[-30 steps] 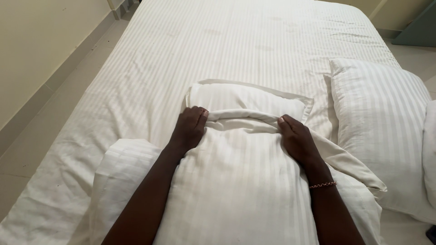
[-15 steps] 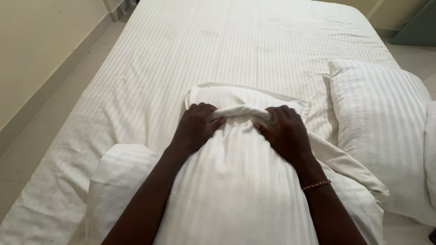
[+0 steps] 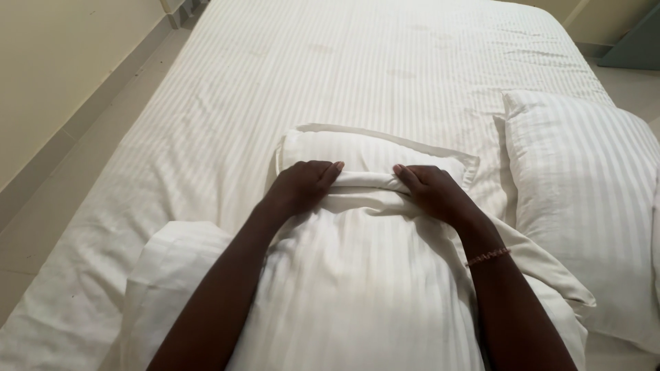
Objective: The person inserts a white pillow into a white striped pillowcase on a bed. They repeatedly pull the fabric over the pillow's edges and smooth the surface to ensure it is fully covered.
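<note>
white pillow in striped pillowcase | both hands' fingers grasping folded flap

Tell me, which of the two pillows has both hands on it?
The pillow in the middle, under the left hand and right hand. The other pillow lies untouched at the right.

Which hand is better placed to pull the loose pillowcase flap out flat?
Right, probably. The right hand lies beside the loose flap trailing right; the left hand sits across the pillow.
</note>
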